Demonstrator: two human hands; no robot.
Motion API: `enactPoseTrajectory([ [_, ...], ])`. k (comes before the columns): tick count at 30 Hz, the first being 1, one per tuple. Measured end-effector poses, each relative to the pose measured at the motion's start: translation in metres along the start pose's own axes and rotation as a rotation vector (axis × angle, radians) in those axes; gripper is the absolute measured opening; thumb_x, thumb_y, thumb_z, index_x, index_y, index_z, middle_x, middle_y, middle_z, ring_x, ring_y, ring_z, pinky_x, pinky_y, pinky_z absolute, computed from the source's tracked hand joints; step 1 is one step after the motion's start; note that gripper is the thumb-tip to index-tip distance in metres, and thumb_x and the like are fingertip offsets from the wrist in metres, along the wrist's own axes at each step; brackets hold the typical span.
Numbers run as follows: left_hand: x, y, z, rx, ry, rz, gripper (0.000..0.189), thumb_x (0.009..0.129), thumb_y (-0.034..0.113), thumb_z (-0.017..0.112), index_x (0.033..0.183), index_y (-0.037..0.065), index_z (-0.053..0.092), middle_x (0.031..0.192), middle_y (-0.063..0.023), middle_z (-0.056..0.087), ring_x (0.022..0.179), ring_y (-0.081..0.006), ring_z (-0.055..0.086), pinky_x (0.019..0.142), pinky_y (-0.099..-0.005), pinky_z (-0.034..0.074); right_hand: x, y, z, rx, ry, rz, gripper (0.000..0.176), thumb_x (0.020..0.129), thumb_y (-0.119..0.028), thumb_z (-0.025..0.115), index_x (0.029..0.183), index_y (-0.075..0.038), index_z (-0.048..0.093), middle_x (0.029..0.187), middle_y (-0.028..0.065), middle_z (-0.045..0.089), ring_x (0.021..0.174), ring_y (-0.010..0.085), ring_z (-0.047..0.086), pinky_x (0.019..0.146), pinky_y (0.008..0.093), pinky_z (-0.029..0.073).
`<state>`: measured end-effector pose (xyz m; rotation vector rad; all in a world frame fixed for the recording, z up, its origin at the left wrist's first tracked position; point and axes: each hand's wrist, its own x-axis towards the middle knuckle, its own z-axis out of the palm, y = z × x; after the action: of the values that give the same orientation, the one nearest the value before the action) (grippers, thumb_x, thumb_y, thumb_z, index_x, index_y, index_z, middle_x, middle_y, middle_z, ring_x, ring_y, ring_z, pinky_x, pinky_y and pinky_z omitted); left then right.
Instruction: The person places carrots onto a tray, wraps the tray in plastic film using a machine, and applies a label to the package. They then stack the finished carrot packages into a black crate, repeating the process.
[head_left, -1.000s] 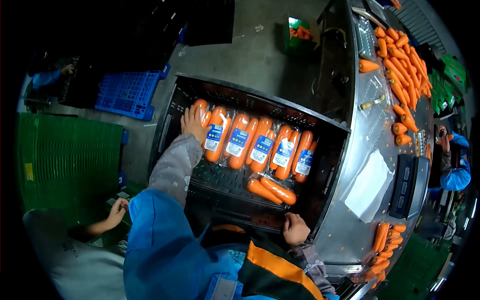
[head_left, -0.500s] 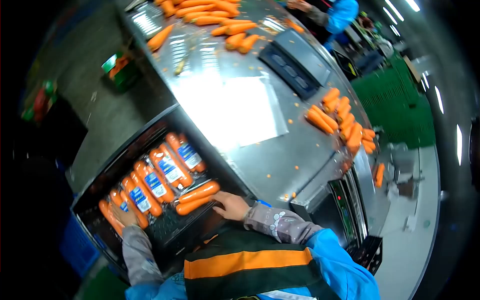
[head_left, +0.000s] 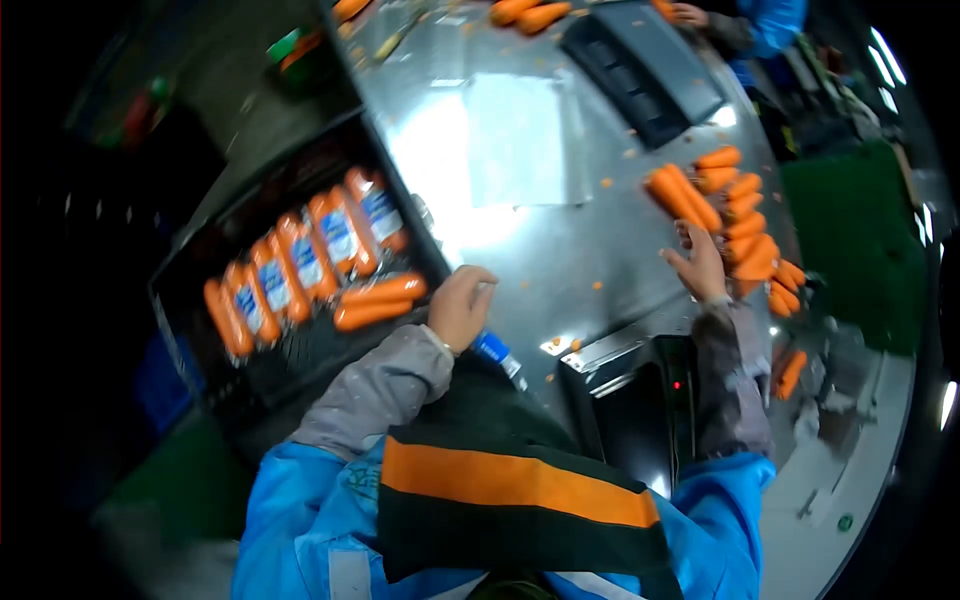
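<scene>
My right hand [head_left: 703,268] reaches over the metal table with thumb and fingers apart, just below a pair of loose carrots [head_left: 682,197]. Nothing shows in its grip. More loose carrots [head_left: 745,225] lie to its right. My left hand [head_left: 460,308] is at the right edge of a black crate [head_left: 405,195], its fingers bent and the thumb apart, holding nothing visible. Several clear-wrapped carrot packs with blue-and-white labels [head_left: 308,262] stand in a slanting row inside the crate. Another carrot pack [head_left: 380,302] lies crosswise beside them. A blue-labelled item [head_left: 492,348] is just below my left hand.
A black device with a red light [head_left: 640,400] stands at the table's near edge. Clear plastic film [head_left: 530,140] lies on the metal table [head_left: 545,240]. Farther back are a dark tray [head_left: 645,75] and a co-worker's hand [head_left: 690,15]. Green crates [head_left: 850,240] stand at right.
My left hand has left the packs and moved right to the crate's edge. My right hand has gone from the crosswise pack to the loose carrots. The view has shifted.
</scene>
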<state>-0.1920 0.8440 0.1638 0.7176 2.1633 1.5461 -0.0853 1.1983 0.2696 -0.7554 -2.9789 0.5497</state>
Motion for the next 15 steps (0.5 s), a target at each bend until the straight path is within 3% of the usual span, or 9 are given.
enactPoseTrajectory([
  [1,-0.02,0.007,-0.01,-0.095,0.045,-0.135,0.01,0.084,0.004,0.059,0.093,0.003,0.063,0.088,-0.0066,0.063,0.074,-0.0145,0.06,0.064,-0.0239,0.047,-0.01,-0.002,0.013,0.184,-0.105,-0.028,0.041,0.075,-0.013,0.069,0.113,-0.004,0.056,0.104,0.0132,0.06,0.089,0.0226,0.061,0.076,0.0334,0.05],
  [2,-0.042,-0.001,-0.013,-0.325,-0.01,-0.347,0.01,0.086,0.008,0.06,0.091,0.0,0.062,0.081,-0.0045,0.062,0.073,-0.0121,0.059,0.066,-0.0235,0.047,-0.018,-0.022,0.021,0.349,-0.263,-0.066,0.033,0.075,-0.011,0.068,0.107,-0.005,0.059,0.104,0.011,0.06,0.086,0.022,0.062,0.073,0.0334,0.051],
  [4,-0.078,-0.026,-0.006,-0.182,-0.201,-0.527,0.027,0.084,0.019,0.066,0.099,-0.002,0.06,0.091,-0.008,0.062,0.083,-0.0147,0.059,0.075,-0.0266,0.048,-0.029,-0.061,0.034,0.377,-0.368,-0.133,0.031,0.076,-0.011,0.067,0.105,-0.005,0.06,0.104,0.0099,0.06,0.088,0.0224,0.062,0.071,0.0335,0.05],
  [6,-0.096,-0.034,0.011,0.055,-0.069,-0.509,0.067,0.072,0.04,0.076,0.12,0.001,0.048,0.112,-0.0143,0.056,0.109,-0.0219,0.05,0.096,-0.0335,0.037,-0.029,-0.083,0.039,0.29,-0.362,-0.306,0.031,0.077,-0.012,0.067,0.106,-0.005,0.059,0.103,0.0098,0.059,0.089,0.0243,0.061,0.072,0.0331,0.05],
  [8,-0.084,-0.053,0.011,-0.016,-0.228,-0.383,0.064,0.068,0.043,0.077,0.114,0.005,0.055,0.11,-0.0156,0.059,0.108,-0.0249,0.054,0.092,-0.0334,0.041,-0.034,-0.095,0.04,0.27,-0.361,-0.422,0.03,0.077,-0.011,0.066,0.106,-0.005,0.059,0.102,0.0103,0.059,0.089,0.0254,0.06,0.072,0.0331,0.049],
  [10,-0.076,-0.055,0.012,-0.107,-0.245,-0.227,0.036,0.076,0.032,0.073,0.097,0.003,0.065,0.097,-0.0113,0.064,0.092,-0.0198,0.059,0.083,-0.0311,0.045,-0.046,-0.1,0.033,0.318,-0.402,-0.429,0.03,0.077,-0.01,0.066,0.106,-0.005,0.058,0.101,0.0105,0.058,0.087,0.0256,0.06,0.072,0.0333,0.049],
  [12,-0.073,-0.051,0.005,-0.163,-0.375,-0.464,0.027,0.08,0.026,0.068,0.09,0.001,0.067,0.081,-0.0087,0.067,0.075,-0.0171,0.062,0.074,-0.0297,0.047,-0.056,-0.1,0.029,0.304,-0.428,-0.456,0.031,0.077,-0.01,0.066,0.106,-0.005,0.058,0.101,0.0105,0.058,0.086,0.0251,0.06,0.072,0.0335,0.049],
  [13,-0.078,-0.036,0.005,-0.147,-0.277,-0.413,0.024,0.082,0.023,0.065,0.089,0.001,0.068,0.072,-0.0077,0.067,0.064,-0.0144,0.06,0.067,-0.0287,0.048,-0.062,-0.098,0.028,0.308,-0.41,-0.476,0.03,0.078,-0.009,0.066,0.106,-0.005,0.058,0.1,0.0108,0.058,0.084,0.0243,0.06,0.072,0.033,0.049],
  [15,-0.092,-0.01,-0.014,-0.057,-0.212,-0.354,0.022,0.083,0.022,0.065,0.088,0.001,0.067,0.075,-0.007,0.065,0.068,-0.011,0.059,0.066,-0.029,0.047,-0.067,-0.095,0.024,0.305,-0.425,-0.46,0.029,0.078,-0.008,0.065,0.106,-0.005,0.058,0.1,0.0109,0.058,0.084,0.0239,0.06,0.072,0.0326,0.049],
])
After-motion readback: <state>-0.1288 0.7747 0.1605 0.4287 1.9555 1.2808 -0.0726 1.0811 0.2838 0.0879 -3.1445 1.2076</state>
